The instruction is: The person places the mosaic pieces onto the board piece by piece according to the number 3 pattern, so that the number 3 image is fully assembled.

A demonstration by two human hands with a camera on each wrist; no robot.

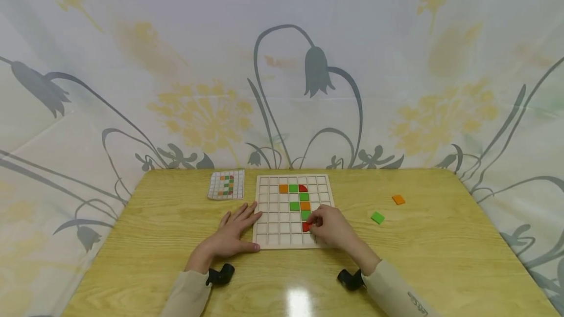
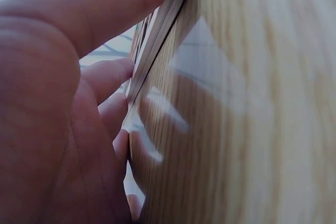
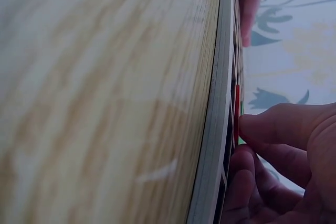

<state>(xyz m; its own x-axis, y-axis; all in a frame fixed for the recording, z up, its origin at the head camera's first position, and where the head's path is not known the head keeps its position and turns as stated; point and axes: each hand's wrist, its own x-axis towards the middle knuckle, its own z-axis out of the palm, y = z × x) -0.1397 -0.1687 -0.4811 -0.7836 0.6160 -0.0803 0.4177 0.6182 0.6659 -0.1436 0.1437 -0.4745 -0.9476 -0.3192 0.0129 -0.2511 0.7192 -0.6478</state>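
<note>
A pale square grid board [image 1: 273, 238] lies on the table, with orange, green and red tiles in several cells. My right hand [image 1: 332, 227] is over its lower right part, fingers curled, and pinches a red tile [image 1: 305, 227] just below a green tile [image 1: 305, 215]. In the right wrist view the thumb touches that red tile [image 3: 237, 111], standing slightly above the board's edge. My left hand [image 1: 231, 234] lies spread at the board's left side, fingertips and thumb touching the rim. Seen from the left wrist, the thumb [image 2: 121, 9] reaches the board's side [image 2: 157, 35].
A paper card [image 1: 226, 185] with a printed coloured grid lies left of the board, near the table's back edge. Right of the board are a loose green tile [image 1: 377, 217] and an orange tile [image 1: 398, 199]. A patterned curtain [image 1: 282, 62] hangs behind the wooden table [image 1: 154, 238].
</note>
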